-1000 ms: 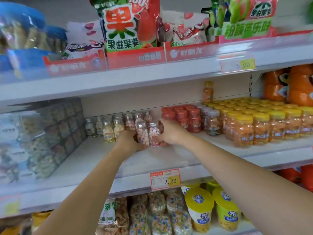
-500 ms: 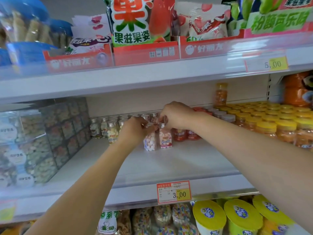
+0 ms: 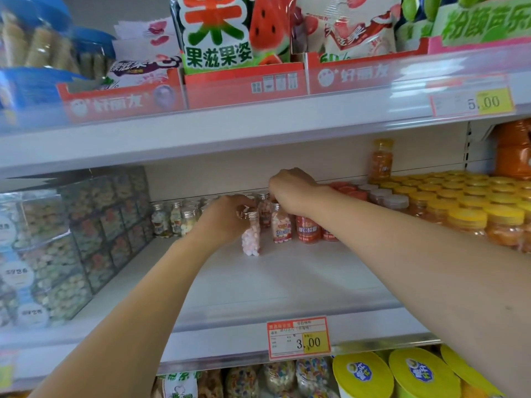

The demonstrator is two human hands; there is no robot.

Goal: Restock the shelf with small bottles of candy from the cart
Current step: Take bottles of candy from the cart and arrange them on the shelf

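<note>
Left hand [image 3: 222, 218] pinches the cap of a pink-candy bottle [image 3: 250, 239] standing on the middle shelf [image 3: 287, 282]; right hand [image 3: 293, 191] grips the top of the labelled bottle [image 3: 281, 228] just beside it; best slide both back against the row of bottles [image 3: 175, 218], upright, before letting go.

My left hand [image 3: 227, 218] grips the silver-capped neck of a small pink candy bottle [image 3: 251, 239], whose base rests on the white shelf [image 3: 287, 282], leaning a little; my right hand [image 3: 293, 191] comes down from above, fingers curled on the top of the labelled candy bottle [image 3: 282, 228] just beside it; red bottles [image 3: 308, 229] stand to its right, yellow-lidded jars [image 3: 471, 219] beyond them; more silver-capped bottles [image 3: 175, 218] line the back left; a 3.00 price tag [image 3: 298, 337] hangs on the shelf edge.
</note>
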